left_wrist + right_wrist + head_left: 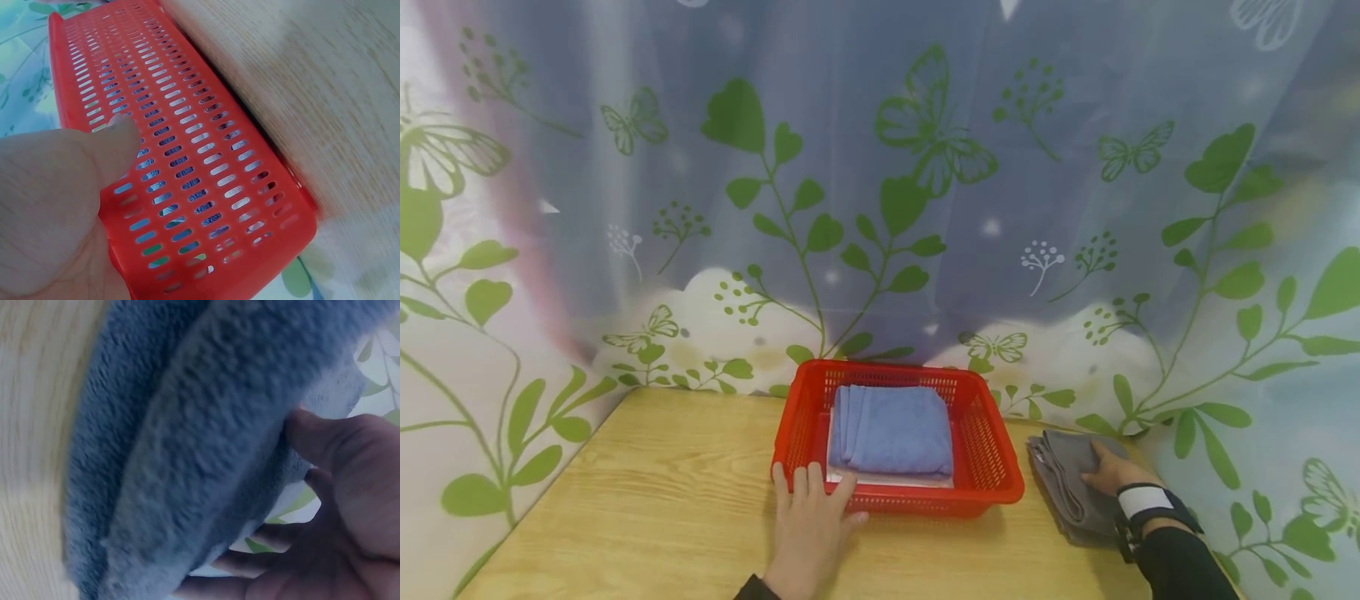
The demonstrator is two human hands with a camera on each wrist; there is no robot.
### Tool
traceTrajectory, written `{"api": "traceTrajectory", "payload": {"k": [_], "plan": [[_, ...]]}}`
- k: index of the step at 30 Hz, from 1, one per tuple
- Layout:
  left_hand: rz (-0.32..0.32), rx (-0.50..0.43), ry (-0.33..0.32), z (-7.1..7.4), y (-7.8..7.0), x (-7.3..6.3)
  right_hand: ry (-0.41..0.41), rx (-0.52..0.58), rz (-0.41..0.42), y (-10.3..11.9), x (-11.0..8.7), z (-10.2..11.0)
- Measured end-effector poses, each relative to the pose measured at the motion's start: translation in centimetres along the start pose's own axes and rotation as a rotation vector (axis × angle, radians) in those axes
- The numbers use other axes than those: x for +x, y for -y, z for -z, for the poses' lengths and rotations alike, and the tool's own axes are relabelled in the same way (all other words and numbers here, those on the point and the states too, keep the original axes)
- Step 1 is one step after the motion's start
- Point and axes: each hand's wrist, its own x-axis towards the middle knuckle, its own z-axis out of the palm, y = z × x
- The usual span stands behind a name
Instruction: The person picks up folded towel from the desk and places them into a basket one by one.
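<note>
A red plastic basket (992,496) with slotted walls holds a folded blue towel (891,429), which lies on a paler folded cloth (895,478). My left hand (811,525) holds the basket's near rim at its left part. Its thumb (122,140) lies against the outer wall, while the other fingers reach over the rim. Right of the basket, a folded grey towel (1067,492) lies on the table. My right hand (1116,473) grips that towel's right side; in the right wrist view the thumb (319,434) presses its layers and some fingertips are hidden behind the cloth.
The light wood-grain table (647,475) extends left and in front of the basket. A patterned curtain (865,208) with green leaves and butterflies hangs behind and along both sides, close to the basket's back and the grey towel.
</note>
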Motion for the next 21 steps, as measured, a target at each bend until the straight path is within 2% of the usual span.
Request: {"api": "traceTrajectory", "payload": {"k": [5,11,16,21], "plan": [[0.002,0.008,0.015,0.2,-0.1,0.2,0.04,-0.038,-0.037,0.2,0.5,0.5],[0.011,-0.024,0.049,0.7,-0.1,0.7,0.016,-0.061,-0.009,0.8,0.0,0.9],[0.021,-0.05,0.091,0.4,0.0,0.4,0.008,-0.092,-0.011,1.4,-0.7,0.8],[0.014,-0.039,0.059,0.4,0.0,0.4,0.0,-0.114,-0.03,2.0,-1.5,1.0]]}}
